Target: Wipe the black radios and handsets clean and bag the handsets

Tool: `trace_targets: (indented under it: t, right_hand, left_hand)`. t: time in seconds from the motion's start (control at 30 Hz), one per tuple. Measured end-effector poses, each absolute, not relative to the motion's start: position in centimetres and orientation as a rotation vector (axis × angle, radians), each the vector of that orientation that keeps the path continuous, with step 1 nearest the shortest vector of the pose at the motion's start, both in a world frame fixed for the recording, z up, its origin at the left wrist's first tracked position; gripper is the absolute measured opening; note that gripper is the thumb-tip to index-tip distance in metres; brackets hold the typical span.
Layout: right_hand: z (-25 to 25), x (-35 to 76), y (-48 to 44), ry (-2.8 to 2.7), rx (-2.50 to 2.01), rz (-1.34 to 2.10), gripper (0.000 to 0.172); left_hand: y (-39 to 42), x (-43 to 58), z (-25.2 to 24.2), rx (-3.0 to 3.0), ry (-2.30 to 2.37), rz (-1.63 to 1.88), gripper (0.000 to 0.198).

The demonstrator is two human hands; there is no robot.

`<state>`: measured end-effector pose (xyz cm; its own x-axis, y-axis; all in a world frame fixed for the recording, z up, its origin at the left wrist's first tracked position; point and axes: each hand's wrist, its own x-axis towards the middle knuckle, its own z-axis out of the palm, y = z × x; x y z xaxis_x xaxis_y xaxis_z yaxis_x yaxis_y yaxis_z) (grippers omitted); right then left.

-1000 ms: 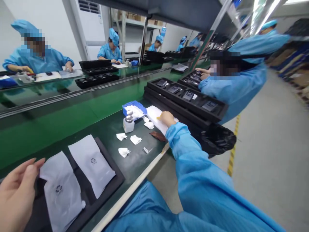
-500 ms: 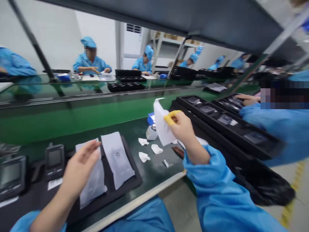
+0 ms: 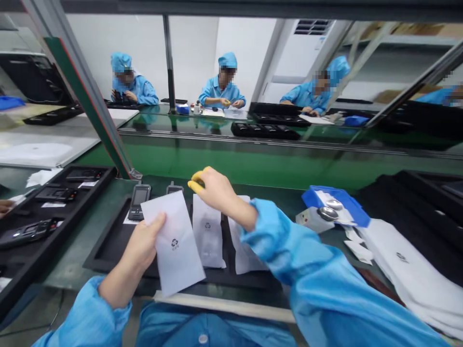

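A white frosted bag (image 3: 183, 262) printed with a recycling mark is pinched at its upper left by my left hand (image 3: 146, 241). My right hand (image 3: 213, 188), yellow covers on its fingertips, is raised at the back with thumb and finger apart and nothing between them. Close to those fingertips, a handheld radio (image 3: 175, 187) is mostly hidden behind the held bag. Another handheld radio (image 3: 140, 200) with a screen lies in the black foam tray (image 3: 108, 250). Two filled white bags, one in the middle (image 3: 208, 236) and one at right (image 3: 246, 253), rest in the same tray.
At right are a stack of flat white bags (image 3: 408, 265), a blue bin (image 3: 340, 202), a white bottle with a metal top (image 3: 314, 219) and paper scraps (image 3: 358, 250). A second device tray (image 3: 36, 241) lies left, beside a metal post (image 3: 87, 96). Co-workers sit opposite.
My view has swung left. The white bag has passed from my right hand to my left, which was empty. My right hand has moved over the tray's back.
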<state>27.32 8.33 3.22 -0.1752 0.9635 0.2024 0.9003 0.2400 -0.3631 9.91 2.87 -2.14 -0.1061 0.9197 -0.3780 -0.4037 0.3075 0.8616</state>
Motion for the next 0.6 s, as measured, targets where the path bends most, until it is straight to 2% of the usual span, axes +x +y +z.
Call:
trace_targets:
  t: [0.17,0.3,0.43,0.6]
  right_hand:
    - [1.2,23.2,16.3,-2.11,-1.865,0.542,0.023]
    - [-0.3,21.0,17.5,-2.054,-1.954,0.671,0.03]
    - [0.8,21.2,16.0,-1.987,-1.913,0.602,0.019]
    - [4.5,24.1,14.1,-1.804,-1.558,0.362,0.027]
  left_hand:
    - [3.0,7.6,-2.5,0.684,1.269,1.264,0.05]
    - [3.1,6.9,-2.9,0.73,1.317,1.258,0.053]
    - [3.2,6.4,-3.1,0.779,1.332,1.231,0.047]
    - [3.6,6.6,-3.2,0.829,1.354,1.258,0.039]
